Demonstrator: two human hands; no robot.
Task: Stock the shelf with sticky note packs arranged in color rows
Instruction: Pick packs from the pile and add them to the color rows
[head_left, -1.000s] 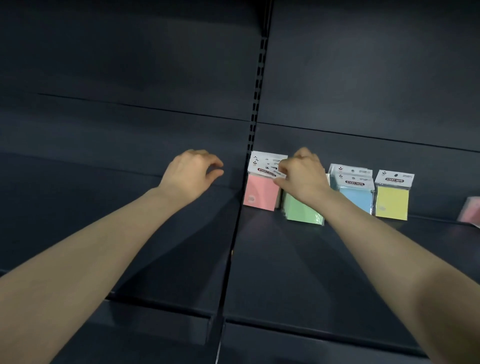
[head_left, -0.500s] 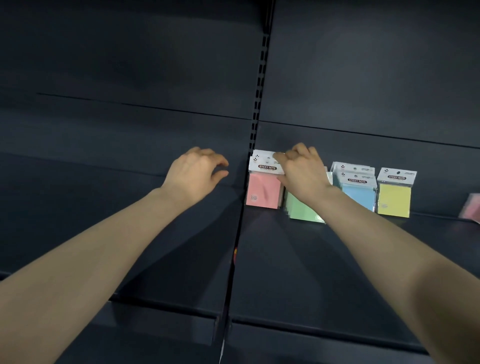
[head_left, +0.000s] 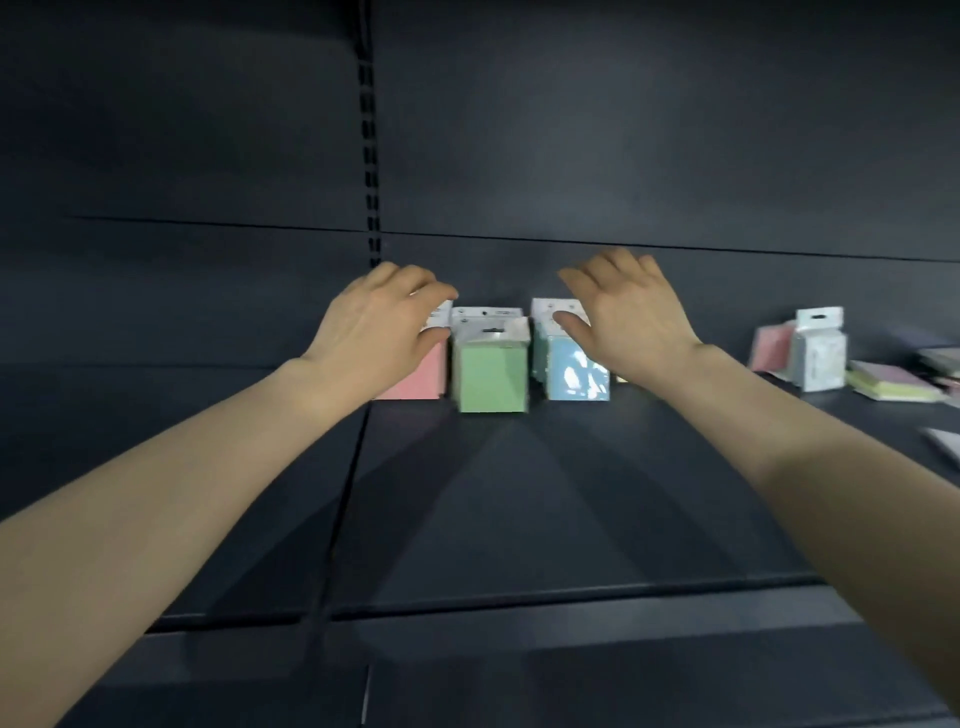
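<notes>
Sticky note packs stand in a row at the back of the dark shelf (head_left: 519, 509): a pink pack (head_left: 421, 376), a green pack (head_left: 491, 374) and a blue pack (head_left: 574, 371). My left hand (head_left: 376, 332) pinches the white header of the pink pack between fingers and thumb. My right hand (head_left: 631, 317) hovers over the blue pack with fingers spread, its thumb touching the pack's header. Only a sliver of a yellow pack (head_left: 621, 378) shows below my right wrist.
Further right on the shelf stand another pink pack (head_left: 773, 347) and a pale pack (head_left: 820, 349), with several packs lying flat (head_left: 893, 383) beside them. A slotted upright (head_left: 370, 156) splits the back panel. The shelf's front edge (head_left: 519, 597) runs below my arms.
My left hand moved right and took hold of the pink pack's header. My right hand left the pink and green packs and moved right onto the blue pack. The view shifted right.
</notes>
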